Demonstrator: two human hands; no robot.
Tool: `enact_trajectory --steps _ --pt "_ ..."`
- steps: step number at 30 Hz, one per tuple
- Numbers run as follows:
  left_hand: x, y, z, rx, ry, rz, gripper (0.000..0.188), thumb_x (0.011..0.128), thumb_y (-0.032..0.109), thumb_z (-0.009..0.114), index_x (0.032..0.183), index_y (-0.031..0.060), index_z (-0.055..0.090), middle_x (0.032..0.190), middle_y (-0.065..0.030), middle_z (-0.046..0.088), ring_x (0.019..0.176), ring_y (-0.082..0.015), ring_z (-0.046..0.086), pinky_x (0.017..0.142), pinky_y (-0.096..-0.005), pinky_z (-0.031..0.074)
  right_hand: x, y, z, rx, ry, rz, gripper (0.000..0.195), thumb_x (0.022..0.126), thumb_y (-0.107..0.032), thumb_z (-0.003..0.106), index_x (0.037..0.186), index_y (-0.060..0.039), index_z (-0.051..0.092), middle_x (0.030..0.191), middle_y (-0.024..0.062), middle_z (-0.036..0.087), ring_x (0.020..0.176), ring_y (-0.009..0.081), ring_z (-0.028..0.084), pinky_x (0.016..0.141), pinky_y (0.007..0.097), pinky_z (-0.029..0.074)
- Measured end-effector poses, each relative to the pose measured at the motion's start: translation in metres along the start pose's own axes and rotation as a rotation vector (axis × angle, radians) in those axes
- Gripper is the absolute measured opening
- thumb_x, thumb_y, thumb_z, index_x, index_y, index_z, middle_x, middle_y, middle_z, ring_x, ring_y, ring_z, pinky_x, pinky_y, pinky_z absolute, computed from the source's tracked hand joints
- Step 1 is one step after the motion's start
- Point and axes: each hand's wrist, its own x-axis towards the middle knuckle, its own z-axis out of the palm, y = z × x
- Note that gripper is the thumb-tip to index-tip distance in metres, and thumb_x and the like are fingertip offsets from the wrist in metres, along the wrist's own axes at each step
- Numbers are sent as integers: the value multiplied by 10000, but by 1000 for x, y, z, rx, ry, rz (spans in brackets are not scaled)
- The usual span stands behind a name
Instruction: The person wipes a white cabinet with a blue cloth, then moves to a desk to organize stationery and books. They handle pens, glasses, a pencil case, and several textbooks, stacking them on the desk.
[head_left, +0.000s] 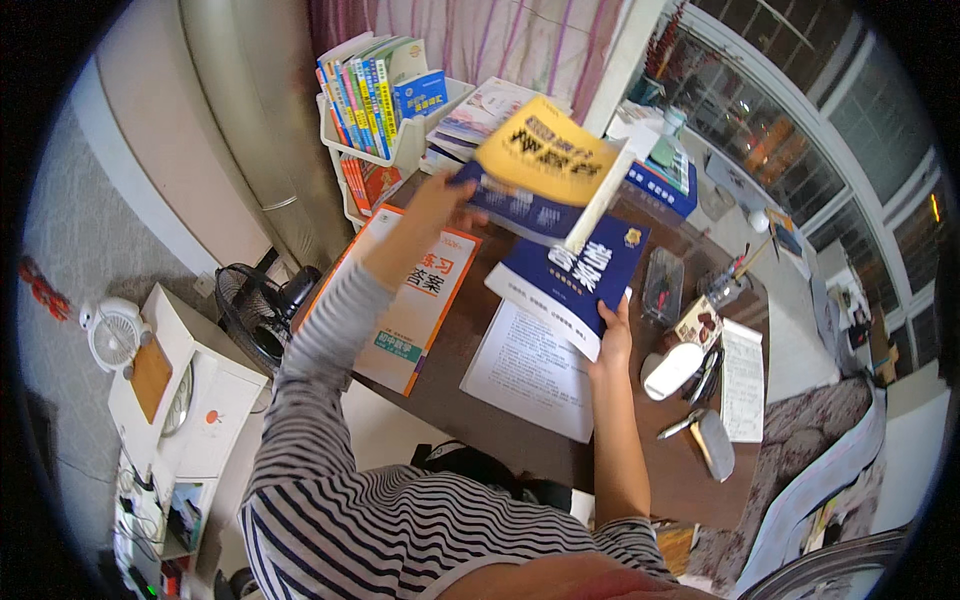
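My left hand (461, 201) grips the left edge of a thick paperback with a yellow and dark blue cover (541, 161), held tilted above the brown desk. My right hand (613, 334) holds the lower right corner of a dark blue booklet (600, 262) with a white lower band. The paperback covers part of the booklet's top. Beneath the booklet lie printed sheets (532, 375). Under my left forearm, a white and orange workbook (397, 352) lies flat on the desk.
A white rack (409, 142) full of books stands at the back left, beside a stack of books (487, 105). To the right lie a pencil case (663, 285), a small box (694, 324), a white rounded object (673, 371) and a notebook (742, 382). A black fan (251, 315) stands left.
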Motion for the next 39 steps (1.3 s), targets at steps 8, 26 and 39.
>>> enact_trajectory --steps 8,26,39 --pt "-107 -71 37 1015 -343 -246 405 905 320 575 1097 -17 461 817 -159 662 592 -209 651 495 -295 508 -20 17 -2 -202 26 146 463 869 -108 563 1300 -47 405 1141 129 579 999 232 600 833 330 516" --pt "-61 -84 56 432 -390 37 433 815 232 711 1175 30 583 1089 -109 644 985 -169 600 850 -295 477 -46 9 -1 -668 -133 -506 306 863 -169 666 1064 53 601 997 130 659 893 154 609 787 285 484" --pt "143 -10 4 1479 27 1162 455 879 336 567 1194 12 510 1068 -202 610 996 -342 582 859 -433 442 28 18 3 -252 -57 159 355 867 -111 622 1176 36 528 1045 154 641 889 224 645 735 317 543"
